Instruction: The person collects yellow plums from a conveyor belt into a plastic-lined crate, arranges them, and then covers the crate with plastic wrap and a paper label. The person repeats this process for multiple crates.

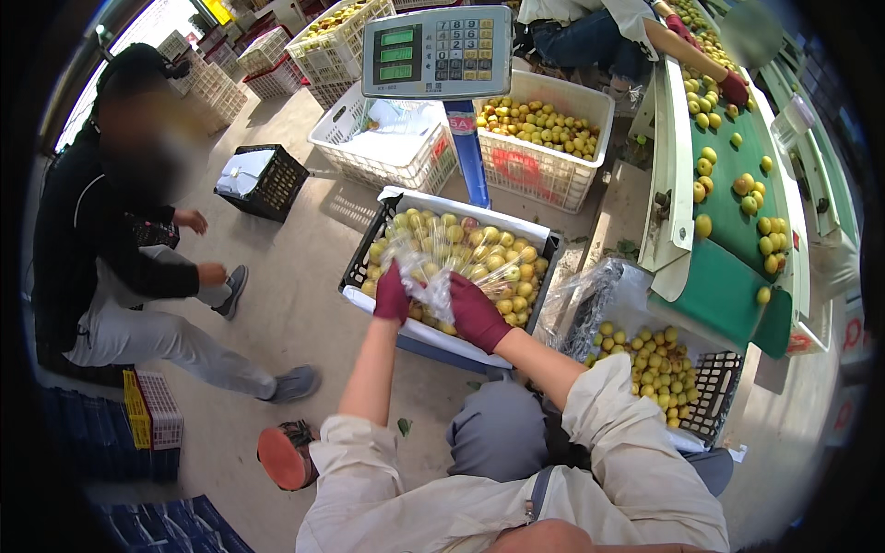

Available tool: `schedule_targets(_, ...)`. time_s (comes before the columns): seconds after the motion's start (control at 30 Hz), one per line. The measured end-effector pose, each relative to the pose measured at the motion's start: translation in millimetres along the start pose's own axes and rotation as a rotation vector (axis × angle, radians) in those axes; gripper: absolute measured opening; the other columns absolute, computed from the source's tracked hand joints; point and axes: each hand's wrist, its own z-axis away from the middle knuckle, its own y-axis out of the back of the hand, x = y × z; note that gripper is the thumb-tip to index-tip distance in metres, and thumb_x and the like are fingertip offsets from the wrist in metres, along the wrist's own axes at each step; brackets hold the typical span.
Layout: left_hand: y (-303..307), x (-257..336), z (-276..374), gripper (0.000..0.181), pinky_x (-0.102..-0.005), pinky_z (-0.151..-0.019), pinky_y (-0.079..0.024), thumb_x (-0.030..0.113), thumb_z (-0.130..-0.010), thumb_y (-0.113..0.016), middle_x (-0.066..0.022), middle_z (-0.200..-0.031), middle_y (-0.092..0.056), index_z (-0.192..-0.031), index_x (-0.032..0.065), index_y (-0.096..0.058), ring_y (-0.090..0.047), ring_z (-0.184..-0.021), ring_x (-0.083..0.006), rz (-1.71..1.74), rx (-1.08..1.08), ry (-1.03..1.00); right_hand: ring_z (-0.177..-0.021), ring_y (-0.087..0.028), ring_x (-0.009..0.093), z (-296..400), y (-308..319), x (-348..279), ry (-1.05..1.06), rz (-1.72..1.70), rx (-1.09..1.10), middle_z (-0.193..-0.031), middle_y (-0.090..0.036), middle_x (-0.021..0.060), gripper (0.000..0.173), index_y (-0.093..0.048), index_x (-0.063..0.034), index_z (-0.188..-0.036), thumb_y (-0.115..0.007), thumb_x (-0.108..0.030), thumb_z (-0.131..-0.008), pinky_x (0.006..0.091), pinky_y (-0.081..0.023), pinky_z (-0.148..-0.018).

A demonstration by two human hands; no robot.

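Note:
In front of me a black plastic crate, lined with white sheet, is filled with small yellow-green fruit. A clear plastic film is spread over part of the fruit and bunched near the front. My left hand, in a maroon glove, grips the gathered film on its left side. On the right side, my right hand, gloved the same, pinches the bunch too; its fingertips are partly hidden. The crate stands at a scale whose blue post rises behind it and carries a keypad display.
A green conveyor belt carries fruit at the right, ending over another fruit crate. A seated person is at the left; another person's gloved hand reaches over the belt. White crates and a small black crate stand beyond.

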Motion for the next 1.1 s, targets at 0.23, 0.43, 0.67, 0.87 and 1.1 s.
schedule_targets(0.23, -124.6, 63.5, -28.1, 0.026, -0.0444, -0.074, -0.047, 0.026, -0.079, -0.053, -0.0199, -0.083, -0.064, -0.087, 0.0048, -0.065, -0.061, -0.079, -0.0376, -1.390, -0.695, -0.336, -0.107, -0.051, 0.031, -25.8, -14.6, 21.8, -0.144, 0.558, -0.254, -0.116, -0.054, 0.0166, 0.031, -0.053, -0.0077, -0.116, -0.047, -0.011, -0.085, 0.0361, -0.042, -0.091)
schedule_targets(0.43, -91.7, 20.4, 53.8, 0.054, -0.0390, -0.092, -0.041, 0.029, -0.078, -0.067, -0.0165, -0.111, -0.055, -0.121, 0.0021, -0.048, -0.054, -0.102, -0.0314, -0.788, 0.250, -0.680, -0.075, -0.060, 0.022, -14.2, 10.0, 80.7, -0.730, -0.281, -0.319, -0.083, -0.063, 0.0081, 0.025, -0.056, -0.0034, -0.104, -0.053, -0.023, -0.088, 0.0295, -0.050, -0.066)
schedule_targets(0.67, 6.9, 33.2, 59.9, 0.028, -0.0337, -0.074, -0.046, 0.026, -0.083, -0.056, -0.0134, -0.087, -0.067, -0.094, 0.0023, -0.067, -0.062, -0.081, -0.0210, -0.704, -0.153, -0.017, -0.083, -0.062, 0.028, 2.4, 6.0, -3.6, -0.631, -0.168, -0.116, -0.093, -0.060, 0.0185, 0.021, -0.052, 0.0019, -0.105, -0.047, -0.011, -0.089, 0.0339, -0.050, -0.071)
schedule_targets(0.87, -79.3, 44.3, -20.0, 0.018, -0.0368, -0.070, -0.049, 0.022, -0.069, -0.067, -0.0131, -0.079, -0.066, -0.079, 0.0082, -0.069, -0.063, -0.075, -0.0297, -1.222, -0.404, -0.349, -0.086, -0.058, 0.030, -15.8, -5.7, 6.2, -0.144, 0.994, -0.541, -0.094, -0.059, 0.0165, 0.028, -0.058, -0.0043, -0.104, -0.051, -0.006, -0.076, 0.0398, -0.047, -0.074)
schedule_targets(1.1, -71.5, 26.1, -10.0, 0.015, -0.0336, -0.076, -0.049, 0.020, -0.068, -0.067, -0.0080, -0.084, -0.068, -0.081, 0.0116, -0.069, -0.064, -0.080, -0.0228, -0.653, -0.514, -0.302, -0.101, -0.057, 0.027, -15.0, -25.1, 56.7, 0.145, 1.308, -0.764, -0.105, -0.061, 0.0115, 0.026, -0.064, -0.0098, -0.101, -0.051, -0.011, -0.079, 0.0396, -0.044, -0.086)
